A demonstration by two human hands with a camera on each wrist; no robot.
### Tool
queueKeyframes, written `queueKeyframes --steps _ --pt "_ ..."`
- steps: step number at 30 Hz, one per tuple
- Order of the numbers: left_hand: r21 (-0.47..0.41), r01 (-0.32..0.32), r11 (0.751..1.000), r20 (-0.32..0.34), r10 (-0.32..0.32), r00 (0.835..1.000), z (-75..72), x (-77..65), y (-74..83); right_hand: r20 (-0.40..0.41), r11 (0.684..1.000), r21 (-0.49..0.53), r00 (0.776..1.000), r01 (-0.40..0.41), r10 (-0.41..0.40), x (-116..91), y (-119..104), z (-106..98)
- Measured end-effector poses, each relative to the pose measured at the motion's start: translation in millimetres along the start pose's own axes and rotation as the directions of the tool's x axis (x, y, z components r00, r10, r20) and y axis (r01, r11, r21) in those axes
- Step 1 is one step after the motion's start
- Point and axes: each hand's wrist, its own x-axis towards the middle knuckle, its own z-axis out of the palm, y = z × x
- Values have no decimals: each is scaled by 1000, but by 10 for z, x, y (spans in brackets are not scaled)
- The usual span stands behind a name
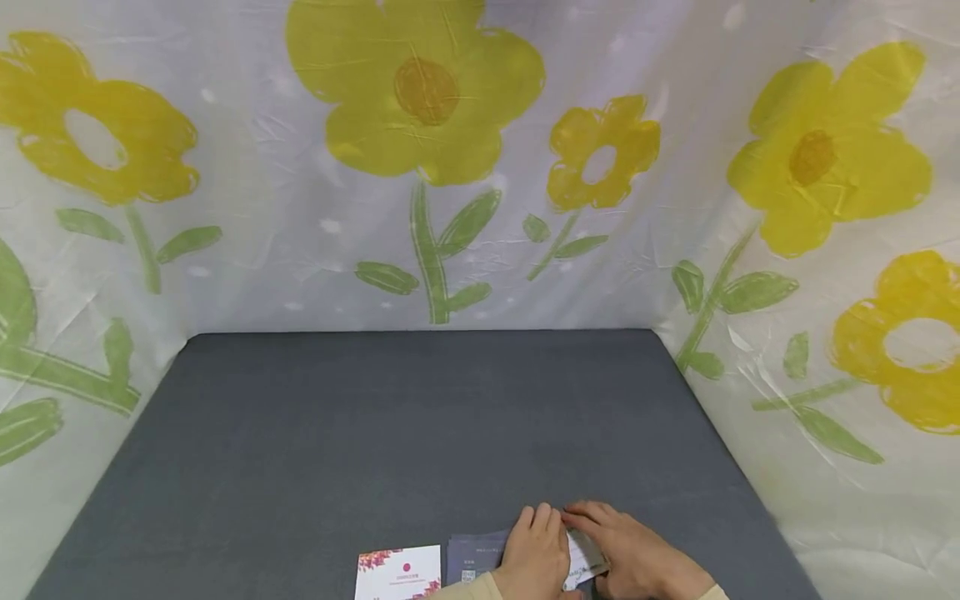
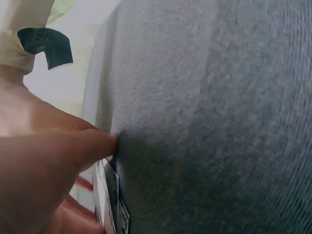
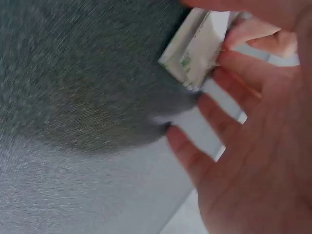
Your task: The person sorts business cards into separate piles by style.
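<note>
At the near edge of the table, both hands meet around a small stack of white cards with green print (image 1: 583, 560). My left hand (image 1: 534, 554) holds the stack's left side; its thumb and fingers lie about the card edges (image 2: 108, 195) in the left wrist view. From the right, my right hand (image 1: 641, 557) holds the stack between thumb and fingers, while its other fingers spread beside it in the right wrist view. Just left of the left hand lie purple-blue cards (image 1: 474, 550) with a QR code, partly covered by that hand.
A white card with a pink floral border (image 1: 399, 571) lies left of the purple-blue cards, cut off by the frame's bottom. Dark grey cloth covers the table (image 1: 420, 433). A white curtain with yellow flowers (image 1: 262, 167) hangs around the back and sides.
</note>
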Motion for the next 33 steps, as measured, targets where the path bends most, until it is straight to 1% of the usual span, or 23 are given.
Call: queueKeyframes --steps 2,4,7,9,12,15,18,20,22,23,24,25,27,29,30,31,32,33 --pt "-34 14 999 22 -13 1000 3 -5 -22 -23 1000 -18 999 24 -25 2 -10 -3" --pt "-66 30 997 10 -30 1000 10 -18 -49 -49 998 -29 997 56 -58 26 -5 -16" --pt "-102 48 994 -36 -52 998 10 -29 -89 -85 994 -37 991 100 -103 66 -1 -40" --pt "-123 53 991 -36 -58 998 3 -23 -113 -79 994 -34 991 103 -106 97 4 -51" --pt "-182 57 982 -30 -64 997 -5 -3 -145 -59 995 -47 994 84 -87 143 6 -62" --pt "-254 58 965 -38 -70 997 13 29 -166 -37 996 -66 997 60 -62 182 28 -87" --pt "-307 63 950 -40 -79 996 3 115 -196 -18 995 -75 998 60 -62 237 94 -165" --pt "-330 80 940 -20 -91 996 -5 210 -218 5 996 -47 997 75 -74 296 170 -233" --pt "-337 100 936 15 -100 995 -12 323 -241 27 997 -16 996 81 -81 367 265 -289" --pt "-341 113 933 31 -109 994 3 379 -245 30 994 -16 994 109 -108 413 360 -276" --pt "-343 122 931 49 -112 992 25 403 -251 27 992 -11 991 128 -127 447 419 -243" --pt "-343 129 930 59 -116 992 46 423 -257 28 992 2 992 124 -124 470 437 -221" --pt "-346 135 929 51 -125 991 74 435 -282 41 995 18 994 99 -99 497 440 -208" --pt "-354 125 927 -13 -138 990 67 385 -351 63 997 45 996 56 -59 530 422 -240" --pt "-357 120 926 -57 -150 987 42 340 -418 84 996 86 996 3 -10 548 360 -314" --pt "-363 124 923 -98 -171 980 3 286 -508 107 990 134 994 -50 36 583 314 -396" --pt "-374 128 918 -146 -195 970 -41 228 -618 126 981 173 990 -83 61 632 310 -478" --pt "-389 132 912 -196 -223 955 -91 167 -747 139 970 217 987 -109 80 691 319 -558"
